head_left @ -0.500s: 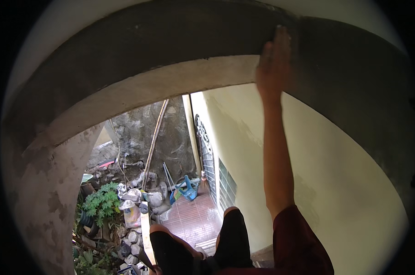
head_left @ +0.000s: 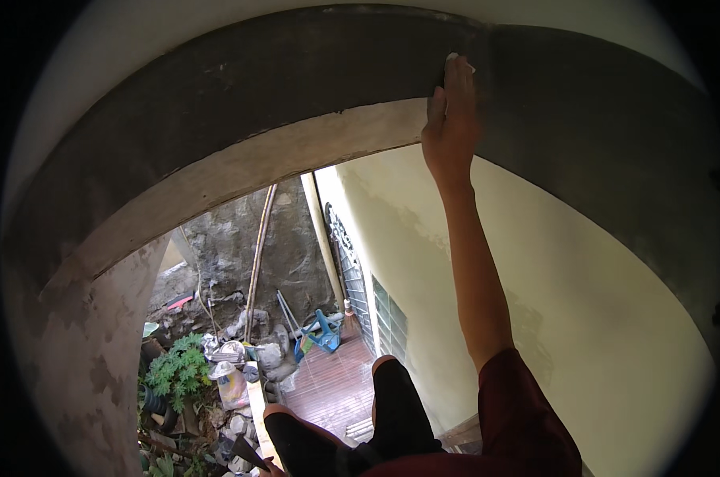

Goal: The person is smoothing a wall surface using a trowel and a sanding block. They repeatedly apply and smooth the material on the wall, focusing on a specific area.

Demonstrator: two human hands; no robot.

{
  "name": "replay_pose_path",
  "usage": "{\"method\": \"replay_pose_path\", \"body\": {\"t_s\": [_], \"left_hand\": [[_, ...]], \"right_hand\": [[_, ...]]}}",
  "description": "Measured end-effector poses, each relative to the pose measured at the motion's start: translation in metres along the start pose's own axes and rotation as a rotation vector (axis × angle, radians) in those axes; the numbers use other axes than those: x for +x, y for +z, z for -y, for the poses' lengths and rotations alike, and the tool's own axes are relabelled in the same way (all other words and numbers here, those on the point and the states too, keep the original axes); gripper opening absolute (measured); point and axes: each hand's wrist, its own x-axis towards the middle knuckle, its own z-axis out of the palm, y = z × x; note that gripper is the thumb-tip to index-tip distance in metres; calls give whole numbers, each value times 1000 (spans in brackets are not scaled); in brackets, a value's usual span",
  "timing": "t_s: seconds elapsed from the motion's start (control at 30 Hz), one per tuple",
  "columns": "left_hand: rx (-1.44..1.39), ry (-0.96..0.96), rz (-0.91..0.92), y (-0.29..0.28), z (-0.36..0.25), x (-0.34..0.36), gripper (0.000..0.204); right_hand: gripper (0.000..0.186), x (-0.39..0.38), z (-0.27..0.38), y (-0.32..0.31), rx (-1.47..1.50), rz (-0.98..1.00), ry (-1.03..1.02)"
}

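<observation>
Scraper (head_left: 249,453), dark, flat-bladed — long axis pointing up-left, lower end clasped by left hand (head_left: 272,471); right hand (head_left: 452,119), outstretched, covers whitish scrap (head_left: 470,68).

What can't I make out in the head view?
White piece under the right hand: head view, mostly covered by that hand.
Left hand: head view, mostly cut off by the lower edge, grip unclear.
Blue item near the broom: head view, too small to identify.
</observation>
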Motion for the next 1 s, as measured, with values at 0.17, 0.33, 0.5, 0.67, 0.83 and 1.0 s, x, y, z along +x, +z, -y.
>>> {"method": "replay_pose_path", "body": {"t_s": [0.17, 0.33, 0.5, 0.67, 0.83, 1.0], "left_hand": [[115, 54, 84, 9, -10, 9, 39], [157, 231, 31, 27, -31, -6, 40], [432, 59, 135, 14, -60, -17, 56], [386, -72, 207, 10, -96, -20, 69], [390, -109, 259, -7, -143, -45, 82], [484, -128, 496, -14, -150, -32, 87]], "right_hand": [[40, 47, -24, 0, -41, 61, -21], [40, 2, -13, -7, -78, 14, 7], [42, 30, -28, -10, -30, 15, -60], [40, 24, -24, -12, -40, 31, 14], [38, 0, -11, -43, -145, 74, -1], [51, 45, -26, -38, -303, 85, -273]]}}
